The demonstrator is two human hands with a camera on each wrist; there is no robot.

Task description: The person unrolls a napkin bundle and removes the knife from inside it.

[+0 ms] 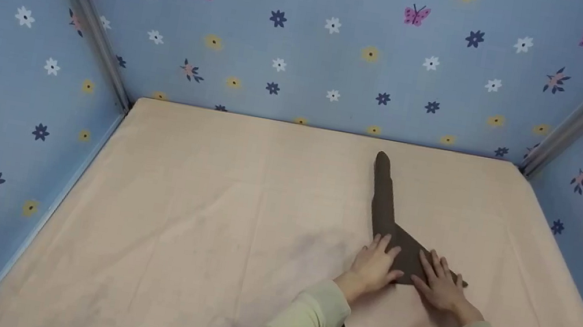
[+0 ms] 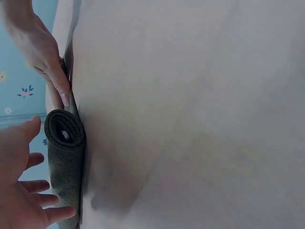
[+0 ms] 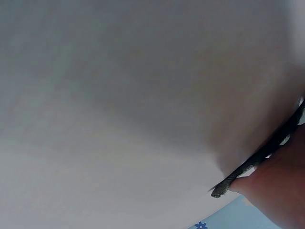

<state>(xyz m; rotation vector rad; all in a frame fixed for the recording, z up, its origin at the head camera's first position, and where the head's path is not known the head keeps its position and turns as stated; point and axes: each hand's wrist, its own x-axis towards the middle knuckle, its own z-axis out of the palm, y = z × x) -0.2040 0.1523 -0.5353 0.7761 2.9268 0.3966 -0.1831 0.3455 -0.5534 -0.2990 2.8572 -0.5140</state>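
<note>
A dark brown-grey cloth [image 1: 385, 193] lies on the right half of the table, its long part rolled into a narrow tube pointing away. The flat triangular part [image 1: 407, 261] spreads to the right of the roll. My left hand [image 1: 373, 265] rests with spread fingers on the roll's near end; the left wrist view shows spiral layers in that end of the roll [image 2: 66, 162]. Over the flat part's right side lies my right hand [image 1: 444, 287], fingers extended. In the right wrist view its thumb [image 3: 257, 183] touches the cloth's thin edge; the other fingers are mostly hidden.
A pale, lightly creased cover [image 1: 172, 215] spreads over the table. Blue flowered panels [image 1: 311, 38] stand behind and on both sides, with grey posts [image 1: 88, 8] at the back corners.
</note>
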